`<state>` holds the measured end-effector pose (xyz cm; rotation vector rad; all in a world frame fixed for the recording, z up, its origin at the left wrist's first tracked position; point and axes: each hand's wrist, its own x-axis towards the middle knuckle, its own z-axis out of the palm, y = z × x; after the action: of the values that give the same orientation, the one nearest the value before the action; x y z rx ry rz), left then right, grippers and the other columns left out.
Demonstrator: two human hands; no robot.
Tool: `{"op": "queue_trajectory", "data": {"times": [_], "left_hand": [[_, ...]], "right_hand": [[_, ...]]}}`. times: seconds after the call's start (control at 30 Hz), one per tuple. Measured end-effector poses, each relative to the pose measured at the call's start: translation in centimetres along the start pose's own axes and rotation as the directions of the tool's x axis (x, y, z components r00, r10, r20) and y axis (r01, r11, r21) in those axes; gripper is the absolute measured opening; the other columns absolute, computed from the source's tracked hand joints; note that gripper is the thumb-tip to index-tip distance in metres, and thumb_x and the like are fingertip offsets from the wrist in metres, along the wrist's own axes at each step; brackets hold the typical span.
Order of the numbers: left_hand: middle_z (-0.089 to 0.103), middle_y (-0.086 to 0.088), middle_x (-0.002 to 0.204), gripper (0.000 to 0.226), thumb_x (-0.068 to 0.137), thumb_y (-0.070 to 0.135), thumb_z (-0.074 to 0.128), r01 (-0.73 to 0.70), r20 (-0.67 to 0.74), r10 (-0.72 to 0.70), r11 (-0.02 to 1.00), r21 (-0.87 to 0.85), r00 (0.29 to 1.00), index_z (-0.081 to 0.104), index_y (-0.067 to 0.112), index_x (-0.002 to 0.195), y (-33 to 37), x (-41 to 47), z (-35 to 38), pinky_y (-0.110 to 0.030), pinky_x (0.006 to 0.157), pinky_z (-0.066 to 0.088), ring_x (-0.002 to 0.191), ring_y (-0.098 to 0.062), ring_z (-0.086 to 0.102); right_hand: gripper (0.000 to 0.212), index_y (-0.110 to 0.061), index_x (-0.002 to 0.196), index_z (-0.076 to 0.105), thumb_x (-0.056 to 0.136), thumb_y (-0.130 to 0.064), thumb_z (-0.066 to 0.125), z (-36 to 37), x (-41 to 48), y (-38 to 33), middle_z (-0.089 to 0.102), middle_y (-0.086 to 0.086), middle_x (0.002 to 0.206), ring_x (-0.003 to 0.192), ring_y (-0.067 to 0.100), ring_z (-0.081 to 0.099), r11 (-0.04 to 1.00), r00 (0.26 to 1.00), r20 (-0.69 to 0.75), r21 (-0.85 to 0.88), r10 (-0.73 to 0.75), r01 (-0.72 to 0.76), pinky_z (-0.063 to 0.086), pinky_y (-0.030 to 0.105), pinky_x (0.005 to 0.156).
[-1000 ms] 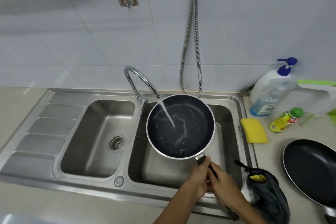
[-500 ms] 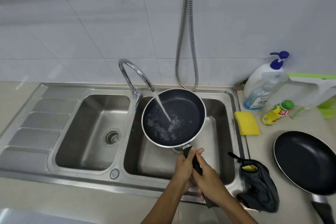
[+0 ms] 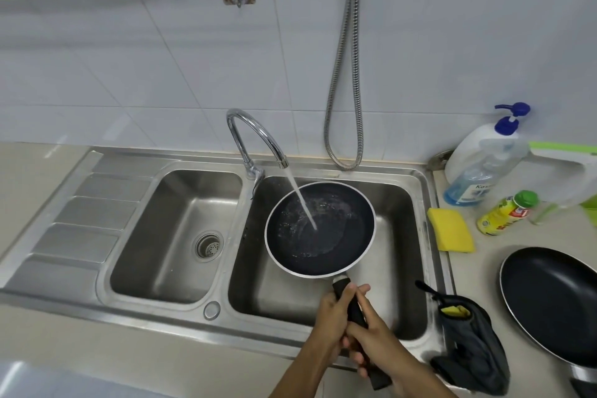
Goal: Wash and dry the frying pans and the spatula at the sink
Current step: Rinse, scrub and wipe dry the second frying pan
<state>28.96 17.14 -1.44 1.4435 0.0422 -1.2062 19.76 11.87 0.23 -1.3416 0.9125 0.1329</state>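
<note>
A small black frying pan (image 3: 336, 236) with a silver rim hangs over the right sink basin (image 3: 400, 203). Water from the curved tap (image 3: 255, 136) streams into it and pools on its floor. My left hand (image 3: 332, 313) and my right hand (image 3: 378, 342) both grip its black handle, the left nearer the pan. A larger black frying pan (image 3: 552, 297) lies on the counter at the right. No spatula is in view.
A yellow sponge (image 3: 450, 229) lies on the counter by the sink rim. Behind it stand a pump soap bottle (image 3: 475, 158) and a small yellow bottle (image 3: 505, 213). A dark cloth (image 3: 475, 355) sits at the sink's front right corner. The left basin (image 3: 168, 236) has a drain strainer.
The pan has sunk lower and come level over the basin, and water now pools in it. Both hands stay on the handle.
</note>
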Motion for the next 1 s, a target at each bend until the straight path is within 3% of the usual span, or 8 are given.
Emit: {"op": "queue_trajectory", "data": {"times": [0.13, 0.3, 0.43, 0.53, 0.67, 0.83, 0.9, 1.0], "left_hand": [[0.077, -0.002, 0.116, 0.033, 0.103, 0.031, 0.055, 0.067, 0.034, -0.065, 0.996, -0.052, 0.997, 0.076, 0.006, 0.111, -0.1, 0.1, -0.4, -0.022, 0.082, 0.057, 0.111, -0.019, 0.071], [0.075, -0.011, 0.118, 0.042, 0.099, 0.040, 0.062, 0.113, 0.114, -0.117, 0.993, 0.039, 0.987, 0.073, 0.003, 0.115, -0.4, 0.8, -1.9, -0.034, 0.091, 0.057, 0.114, -0.026, 0.069], [0.077, -0.014, 0.100, 0.053, 0.097, 0.051, 0.061, 0.200, 0.243, -0.284, 0.927, 0.318, 0.927, 0.063, 0.001, 0.116, 2.5, 1.3, -6.1, -0.037, 0.076, 0.063, 0.093, -0.031, 0.076], [0.077, -0.019, 0.084, 0.046, 0.105, 0.040, 0.049, 0.299, 0.067, -0.392, 0.791, 0.533, 0.917, 0.054, -0.005, 0.114, 6.5, 2.3, -11.1, -0.035, 0.061, 0.063, 0.076, -0.028, 0.078], [0.073, -0.012, 0.080, 0.029, 0.107, 0.025, 0.045, 0.248, -0.328, -0.090, 0.841, 0.481, 0.940, 0.061, 0.002, 0.099, 11.9, 6.0, -15.4, -0.036, 0.059, 0.063, 0.067, -0.026, 0.074], [0.043, -0.004, 0.069, 0.021, 0.102, 0.014, 0.048, -0.036, -0.411, 0.114, 0.980, 0.193, 0.905, 0.051, 0.015, 0.082, 17.5, 9.0, -16.5, -0.025, 0.046, 0.043, 0.048, -0.011, 0.048], [0.051, -0.007, 0.083, 0.009, 0.105, 0.015, 0.049, -0.097, -0.405, 0.105, 0.994, 0.040, 0.908, 0.057, 0.012, 0.107, 18.3, 9.7, -16.5, -0.034, 0.067, 0.054, 0.069, -0.017, 0.057], [0.048, -0.020, 0.139, 0.042, 0.108, 0.013, 0.039, -0.140, -0.379, 0.069, 0.977, -0.162, 0.923, 0.040, 0.006, 0.150, 19.0, 10.2, -16.3, -0.049, 0.110, 0.045, 0.132, -0.034, 0.050]], "right_hand": [[0.080, -0.060, 0.150, 0.021, 0.096, -0.005, 0.043, 0.0, 0.4, 0.2, 0.041, 0.005, 0.055, 0.040, 0.014, 0.035, 0.999, 0.999, -0.006, -0.014, 0.038, -0.038, 0.029, 0.020, 0.039], [0.080, -0.061, 0.144, 0.029, 0.094, -0.001, 0.045, -0.1, 0.2, 0.2, 0.041, 0.008, 0.059, 0.041, 0.016, 0.036, 1.000, 1.000, -0.013, -0.022, 0.020, -0.020, 0.029, 0.023, 0.041], [0.088, -0.064, 0.144, 0.021, 0.095, 0.003, 0.048, -2.1, -0.7, -0.4, 0.046, -0.001, 0.053, 0.042, 0.015, 0.039, 0.996, 0.997, 0.040, -0.062, -0.059, 0.062, 0.033, 0.024, 0.039], [0.094, -0.072, 0.143, 0.009, 0.093, -0.004, 0.048, -3.7, -1.3, -0.6, 0.056, 0.007, 0.066, 0.046, 0.024, 0.046, 0.982, 0.998, 0.040, -0.182, -0.038, 0.044, 0.039, 0.032, 0.043], [0.097, -0.079, 0.139, 0.005, 0.091, -0.009, 0.052, -4.8, -1.6, -1.5, 0.067, 0.007, 0.107, 0.068, 0.034, 0.067, 0.916, 0.993, -0.054, -0.393, -0.103, 0.074, 0.054, 0.039, 0.059], [0.096, -0.074, 0.142, -0.008, 0.096, -0.015, 0.053, -6.0, -1.9, -2.7, 0.060, 0.007, 0.074, 0.056, 0.017, 0.056, 0.819, 0.972, -0.082, -0.557, -0.219, 0.138, 0.042, 0.022, 0.055], [0.099, -0.072, 0.143, -0.012, 0.097, -0.015, 0.053, -6.2, -2.4, -3.4, 0.059, 0.009, 0.071, 0.056, 0.019, 0.056, 0.787, 0.962, -0.089, -0.598, -0.257, 0.155, 0.045, 0.028, 0.057], [0.100, -0.067, 0.145, -0.018, 0.097, -0.015, 0.053, -6.3, -2.9, -3.9, 0.060, 0.012, 0.068, 0.057, 0.023, 0.057, 0.696, 0.943, -0.096, -0.700, -0.318, 0.164, 0.050, 0.038, 0.064]]}}
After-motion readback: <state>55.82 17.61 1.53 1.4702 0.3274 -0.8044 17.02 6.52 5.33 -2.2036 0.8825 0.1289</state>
